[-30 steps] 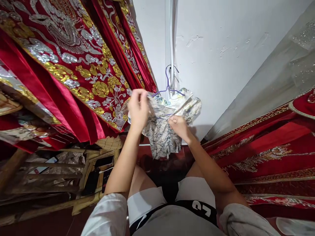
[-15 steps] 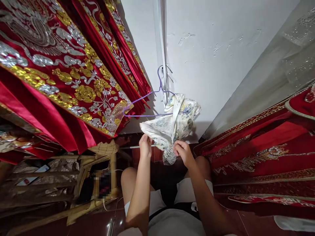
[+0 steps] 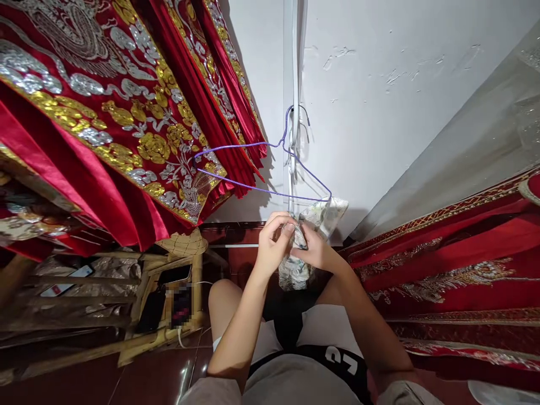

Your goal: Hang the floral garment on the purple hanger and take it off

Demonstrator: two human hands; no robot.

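A purple wire hanger (image 3: 282,143) hangs by its hook from a white pole. From the hanger's right corner droops a small white garment with a floral print (image 3: 295,272). Low in front of the wall, my left hand (image 3: 273,244) pinches a bunched part of its fabric between thumb and fingers. Close against it, my right hand (image 3: 314,247) is closed on the same cloth, its fingertips partly hidden. The lower part of the garment dangles beneath both hands, above my knees. The hanger's left half is bare.
Red robes with gold and silver embroidery (image 3: 152,146) hang at left, against the hanger's left end. More red embroidered cloth (image 3: 455,275) hangs at right. A bamboo stand (image 3: 196,281) holding phones and a cable is at lower left. The white pole (image 3: 295,50) runs up the wall.
My hands have come together on the garment, my left moving right and up. The cloth has slid toward the hanger's right corner, and the hanger has tilted down on that side.
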